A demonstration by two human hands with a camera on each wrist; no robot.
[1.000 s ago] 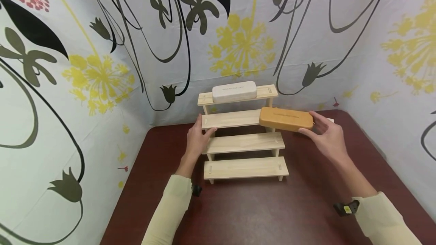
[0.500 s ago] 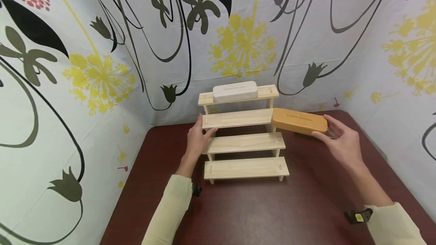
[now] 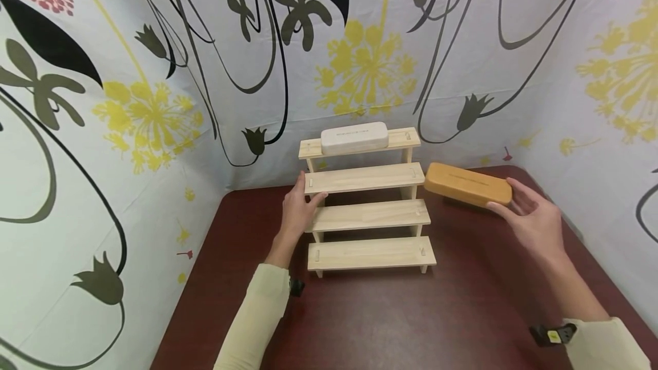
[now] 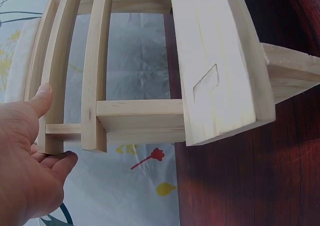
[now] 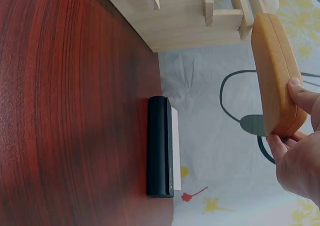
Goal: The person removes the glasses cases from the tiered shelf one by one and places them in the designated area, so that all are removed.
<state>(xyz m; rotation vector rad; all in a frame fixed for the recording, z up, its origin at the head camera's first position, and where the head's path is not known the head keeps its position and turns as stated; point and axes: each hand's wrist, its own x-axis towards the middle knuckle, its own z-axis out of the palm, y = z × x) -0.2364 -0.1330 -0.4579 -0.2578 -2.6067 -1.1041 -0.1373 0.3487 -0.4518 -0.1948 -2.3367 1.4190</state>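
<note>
Head view: hands point(image 3: 295, 208) point(image 3: 540, 222) outstretched, case point(image 3: 466, 184) in right

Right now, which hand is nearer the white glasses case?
Left hand, gripping the wooden shelf one tier below the white glasses case; the right hand holds the orange glasses case farther right.

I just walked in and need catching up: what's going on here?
A person's right hand pinches one end of an orange case, holding it up to the right of a stepped wooden rack. The left hand grips the left end of the second shelf from the top. A white case lies on the top shelf.
</note>
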